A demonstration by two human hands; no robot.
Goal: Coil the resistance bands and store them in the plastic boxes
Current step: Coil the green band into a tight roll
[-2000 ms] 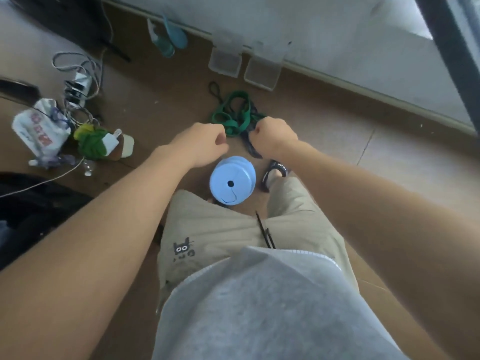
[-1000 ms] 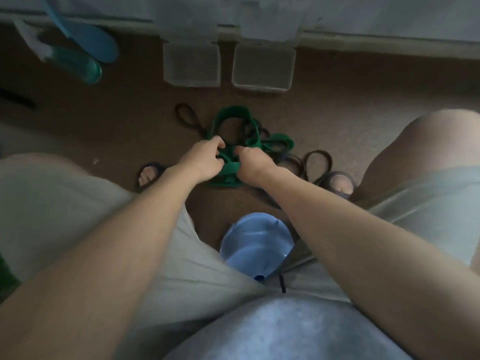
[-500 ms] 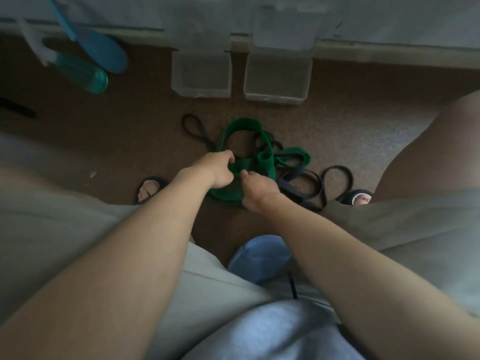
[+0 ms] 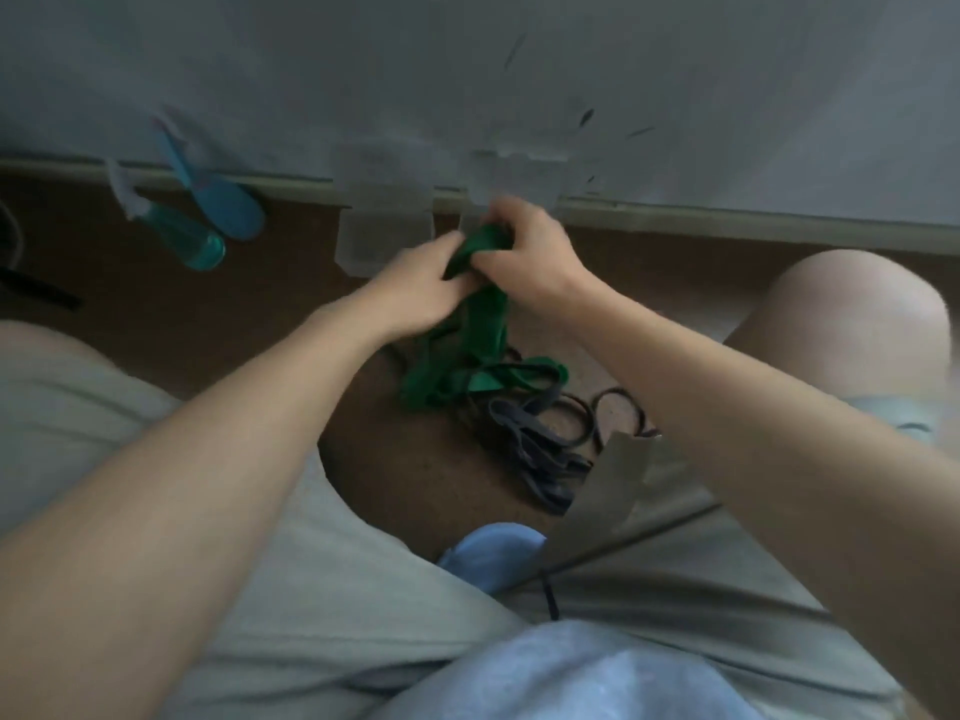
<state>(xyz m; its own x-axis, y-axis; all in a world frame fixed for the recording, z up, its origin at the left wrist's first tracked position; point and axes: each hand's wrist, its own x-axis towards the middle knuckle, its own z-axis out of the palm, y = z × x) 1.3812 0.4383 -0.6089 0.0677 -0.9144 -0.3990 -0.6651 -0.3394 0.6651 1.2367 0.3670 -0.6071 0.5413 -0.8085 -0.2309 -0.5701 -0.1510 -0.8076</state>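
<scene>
A green resistance band (image 4: pixel 480 350) hangs from both my hands above the brown floor. My left hand (image 4: pixel 415 291) grips its upper end from the left, and my right hand (image 4: pixel 524 249) grips the same end from the right, fingers curled over it. Its lower loops trail onto a heap of dark bands (image 4: pixel 535 449) on the floor. Two clear plastic boxes stand by the wall; the left box (image 4: pixel 382 241) shows well, while the right box (image 4: pixel 470 220) is mostly hidden behind my hands.
A teal bottle (image 4: pixel 179 233) and a blue flat object (image 4: pixel 223 200) lie at the left by the skirting board. A light blue round lid (image 4: pixel 493 553) sits between my legs. My knees flank the floor patch on both sides.
Both hands have lifted the green band off the floor and up toward the boxes. The view has tilted upward, showing more wall.
</scene>
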